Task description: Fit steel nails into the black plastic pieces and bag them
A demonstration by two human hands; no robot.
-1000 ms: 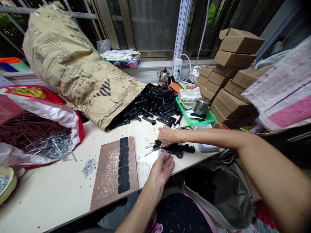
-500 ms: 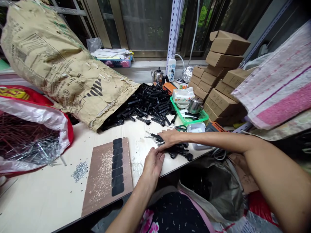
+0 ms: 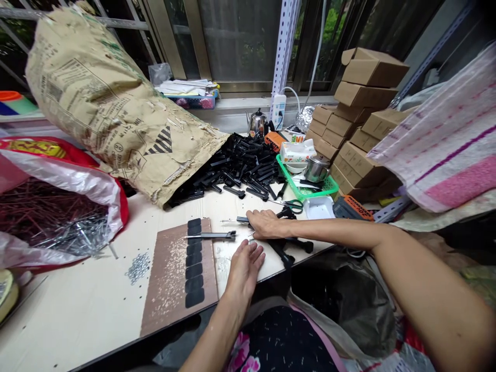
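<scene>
My right hand [image 3: 266,224] lies palm down on a small heap of black plastic handles with metal pins [image 3: 289,243] near the table's front edge, fingers curled over them. My left hand [image 3: 245,266] rests flat on the table just in front of it, fingers stretched out, holding nothing. One assembled piece, a black handle with a metal pin [image 3: 212,235], lies across the top of a brown board [image 3: 174,279] that bears a column of black pads [image 3: 195,263]. Behind, a big pile of black handles [image 3: 240,168] spills from a torn paper sack [image 3: 112,108].
A red and white bag of long metal pins [image 3: 58,217] lies at left, with small loose metal bits [image 3: 136,267] near the board. At right stand a green basket [image 3: 310,192] with a steel cup, stacked cardboard boxes [image 3: 360,129], scissors [image 3: 291,205] and a striped sack [image 3: 445,144].
An assembled handle with a pin now lies across the top of the brown board. My left hand has flattened on the table. The right hand stays on the small heap.
</scene>
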